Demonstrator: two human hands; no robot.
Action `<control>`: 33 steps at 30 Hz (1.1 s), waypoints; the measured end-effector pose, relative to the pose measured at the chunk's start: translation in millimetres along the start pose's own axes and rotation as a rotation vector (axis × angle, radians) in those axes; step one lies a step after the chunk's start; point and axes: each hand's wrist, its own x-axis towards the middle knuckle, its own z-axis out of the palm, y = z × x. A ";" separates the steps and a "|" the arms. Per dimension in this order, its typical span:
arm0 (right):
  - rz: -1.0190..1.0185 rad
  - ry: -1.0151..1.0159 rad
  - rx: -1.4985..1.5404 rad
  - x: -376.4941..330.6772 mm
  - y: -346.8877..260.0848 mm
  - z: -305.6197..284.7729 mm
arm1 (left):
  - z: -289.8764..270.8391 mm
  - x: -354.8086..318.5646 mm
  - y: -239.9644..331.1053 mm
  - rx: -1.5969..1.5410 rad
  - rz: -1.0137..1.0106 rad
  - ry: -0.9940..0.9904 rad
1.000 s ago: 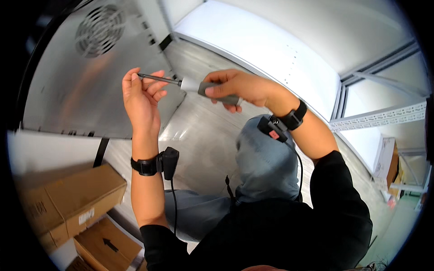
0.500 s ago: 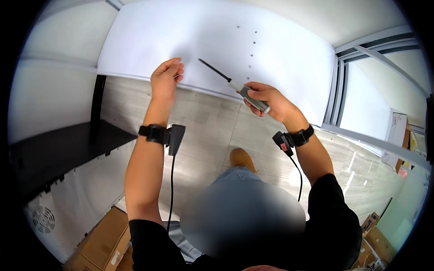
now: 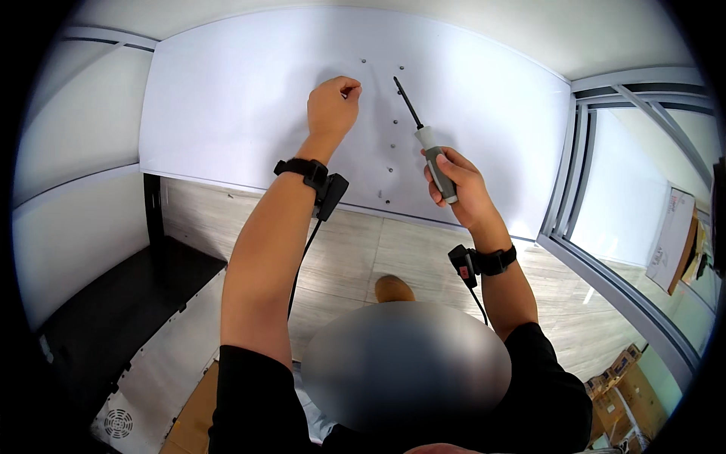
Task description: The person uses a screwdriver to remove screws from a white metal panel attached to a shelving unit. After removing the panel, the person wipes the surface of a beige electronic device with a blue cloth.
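Observation:
My right hand (image 3: 463, 183) grips the grey handle of a screwdriver (image 3: 426, 138). Its dark shaft points forward and slightly left, with the tip among several small dark screws (image 3: 395, 122) on a white tabletop (image 3: 227, 106). Whether the tip touches anything I cannot tell. My left hand (image 3: 333, 108) is over the tabletop, left of the screws, with its fingers curled together in a pinch. What lies between those fingertips, if anything, is hidden.
Grey metal frame rails (image 3: 563, 181) run along the right side. On the left is a black shelf (image 3: 128, 295) above a white panel with a round vent (image 3: 118, 424). Cardboard boxes (image 3: 639, 397) stand at lower right. Cables hang from both wrist straps.
Both hands have come farther in over the tabletop, and the left has shifted right toward the screws. The screwdriver has turned to point more forward. More of the tabletop shows.

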 end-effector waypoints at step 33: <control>0.041 -0.732 -0.698 -172.8 -4.9 250.1 | -301.2 -341.2 38.5 -1.044 -0.282 0.318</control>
